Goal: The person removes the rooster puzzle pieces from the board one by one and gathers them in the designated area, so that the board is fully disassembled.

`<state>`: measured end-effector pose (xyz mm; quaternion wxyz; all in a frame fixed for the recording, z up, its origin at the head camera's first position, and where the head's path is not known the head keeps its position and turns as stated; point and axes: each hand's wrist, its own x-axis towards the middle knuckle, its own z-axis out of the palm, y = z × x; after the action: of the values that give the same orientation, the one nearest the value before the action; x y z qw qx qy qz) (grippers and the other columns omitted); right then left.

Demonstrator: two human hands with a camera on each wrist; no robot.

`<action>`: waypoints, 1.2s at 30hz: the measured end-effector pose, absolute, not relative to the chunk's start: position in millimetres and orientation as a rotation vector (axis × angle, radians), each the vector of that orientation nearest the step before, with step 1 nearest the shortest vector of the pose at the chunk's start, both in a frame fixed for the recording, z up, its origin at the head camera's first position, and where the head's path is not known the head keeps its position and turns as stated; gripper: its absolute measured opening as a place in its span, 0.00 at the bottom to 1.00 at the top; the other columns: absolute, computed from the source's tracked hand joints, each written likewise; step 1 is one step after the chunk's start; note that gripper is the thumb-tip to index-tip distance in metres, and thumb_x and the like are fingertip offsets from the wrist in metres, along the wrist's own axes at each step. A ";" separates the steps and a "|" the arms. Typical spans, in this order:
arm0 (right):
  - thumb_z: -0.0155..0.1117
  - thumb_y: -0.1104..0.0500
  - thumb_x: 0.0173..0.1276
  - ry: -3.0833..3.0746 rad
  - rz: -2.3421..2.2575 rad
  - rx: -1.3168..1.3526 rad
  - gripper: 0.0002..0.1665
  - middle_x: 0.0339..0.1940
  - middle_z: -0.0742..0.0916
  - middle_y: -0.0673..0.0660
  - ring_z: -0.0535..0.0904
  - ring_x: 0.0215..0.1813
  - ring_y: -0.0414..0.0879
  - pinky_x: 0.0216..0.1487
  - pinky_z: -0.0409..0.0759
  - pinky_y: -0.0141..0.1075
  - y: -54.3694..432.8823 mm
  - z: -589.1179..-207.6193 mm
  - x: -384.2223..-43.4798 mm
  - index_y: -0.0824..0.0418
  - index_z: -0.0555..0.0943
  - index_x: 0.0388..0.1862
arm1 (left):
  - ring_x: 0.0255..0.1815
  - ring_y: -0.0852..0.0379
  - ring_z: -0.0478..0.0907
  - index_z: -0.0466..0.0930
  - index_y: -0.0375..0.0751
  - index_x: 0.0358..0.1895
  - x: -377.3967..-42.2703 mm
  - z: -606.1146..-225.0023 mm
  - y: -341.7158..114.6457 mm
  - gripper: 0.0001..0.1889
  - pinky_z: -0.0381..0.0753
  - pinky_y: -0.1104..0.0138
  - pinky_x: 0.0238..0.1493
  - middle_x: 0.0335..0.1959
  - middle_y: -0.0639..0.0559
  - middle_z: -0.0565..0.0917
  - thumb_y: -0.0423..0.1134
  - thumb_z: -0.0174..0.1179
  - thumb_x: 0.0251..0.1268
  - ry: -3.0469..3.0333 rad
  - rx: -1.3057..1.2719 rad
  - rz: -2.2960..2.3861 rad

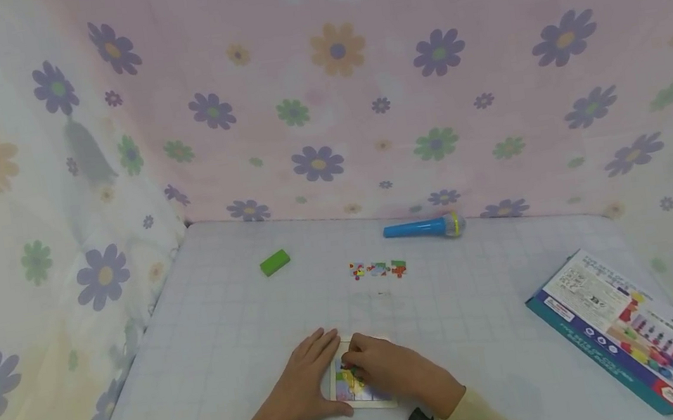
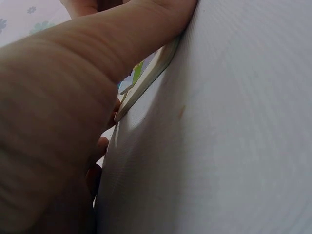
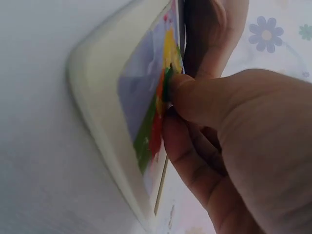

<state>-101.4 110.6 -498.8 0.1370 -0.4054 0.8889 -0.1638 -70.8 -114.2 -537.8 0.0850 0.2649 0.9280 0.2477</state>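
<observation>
A puzzle board (image 1: 371, 405) with a pale raised frame and a colourful picture lies near the front of the table. My left hand (image 1: 304, 381) rests along its left side, fingers stretched toward the far edge and thumb by the near corner. In the left wrist view, the thumb covers part of the board's frame (image 2: 146, 83). Over the picture, my right hand (image 1: 396, 369) pinches a small puzzle piece (image 3: 166, 84) with a dark green edge between thumb and fingers, close against the board. The fingers hide most of that piece.
Three loose puzzle pieces (image 1: 378, 269) lie in a row beyond the board. Farther back are a green block (image 1: 275, 262) and a blue toy microphone (image 1: 422, 228). A printed box (image 1: 627, 335) lies at the right. Flowered cloth (image 1: 345, 109) hangs round the table.
</observation>
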 end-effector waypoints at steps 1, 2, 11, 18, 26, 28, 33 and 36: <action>0.63 0.59 0.75 2.579 -0.462 -1.188 0.14 0.46 0.81 0.48 0.78 0.43 0.32 0.46 0.82 0.23 110.7 -499.1 -101.0 0.54 0.84 0.57 | 0.85 0.47 0.52 0.58 0.45 0.81 -70.6 -538.2 -114.4 0.61 0.57 0.48 0.83 0.83 0.53 0.59 0.73 0.71 0.45 2.768 0.791 0.737; 0.63 0.58 0.76 2.584 -0.459 -1.200 0.13 0.47 0.81 0.48 0.78 0.44 0.32 0.46 0.83 0.23 111.0 -499.4 -100.7 0.54 0.84 0.57 | 0.85 0.47 0.52 0.58 0.45 0.81 -70.4 -538.6 -114.6 0.61 0.57 0.48 0.83 0.83 0.53 0.59 0.74 0.70 0.45 2.767 0.790 0.736; 0.59 0.58 0.78 2.569 -0.582 -1.137 0.15 0.48 0.80 0.46 0.76 0.43 0.29 0.45 0.82 0.22 116.8 -505.0 -101.6 0.52 0.83 0.60 | 0.85 0.48 0.50 0.56 0.48 0.82 -72.1 -538.7 -114.0 0.61 0.56 0.48 0.84 0.84 0.55 0.57 0.75 0.69 0.45 2.754 0.759 0.735; 0.60 0.58 0.78 2.607 -0.587 -1.153 0.14 0.45 0.80 0.46 0.72 0.40 0.29 0.44 0.80 0.21 111.4 -501.4 -99.9 0.54 0.84 0.58 | 0.85 0.48 0.51 0.57 0.47 0.81 -73.8 -536.2 -114.5 0.58 0.56 0.48 0.84 0.83 0.55 0.58 0.74 0.68 0.50 2.749 0.766 0.753; 0.61 0.58 0.77 2.636 -0.549 -1.145 0.12 0.44 0.80 0.46 0.73 0.39 0.30 0.42 0.80 0.21 108.1 -502.1 -98.4 0.54 0.84 0.56 | 0.83 0.50 0.57 0.64 0.49 0.78 -73.1 -548.5 -110.9 0.43 0.62 0.47 0.81 0.80 0.57 0.66 0.64 0.63 0.65 2.861 0.734 0.841; 0.62 0.58 0.77 2.640 -0.545 -1.141 0.12 0.44 0.81 0.46 0.74 0.39 0.30 0.43 0.81 0.22 107.3 -502.0 -98.0 0.53 0.85 0.55 | 0.82 0.50 0.59 0.65 0.49 0.78 -72.8 -550.7 -109.7 0.42 0.64 0.47 0.80 0.79 0.57 0.67 0.63 0.65 0.64 2.897 0.739 0.831; 0.63 0.57 0.76 2.639 -0.562 -1.112 0.13 0.45 0.81 0.46 0.75 0.40 0.29 0.43 0.82 0.22 107.7 -505.1 -97.5 0.54 0.85 0.56 | 0.81 0.50 0.61 0.68 0.48 0.76 -72.2 -550.6 -106.8 0.42 0.66 0.46 0.78 0.77 0.56 0.70 0.62 0.68 0.62 2.930 0.738 0.843; 0.61 0.58 0.77 2.621 -0.613 -1.074 0.13 0.47 0.80 0.45 0.75 0.41 0.28 0.44 0.82 0.22 110.5 -508.4 -98.8 0.53 0.85 0.57 | 0.80 0.50 0.61 0.69 0.48 0.75 -71.5 -548.8 -105.7 0.41 0.67 0.46 0.78 0.76 0.56 0.71 0.61 0.69 0.61 2.931 0.733 0.853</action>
<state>-98.8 110.5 -508.4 0.1217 -0.3677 0.8977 -0.2101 -71.5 -105.7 -548.8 0.0012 0.2334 0.9336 0.2718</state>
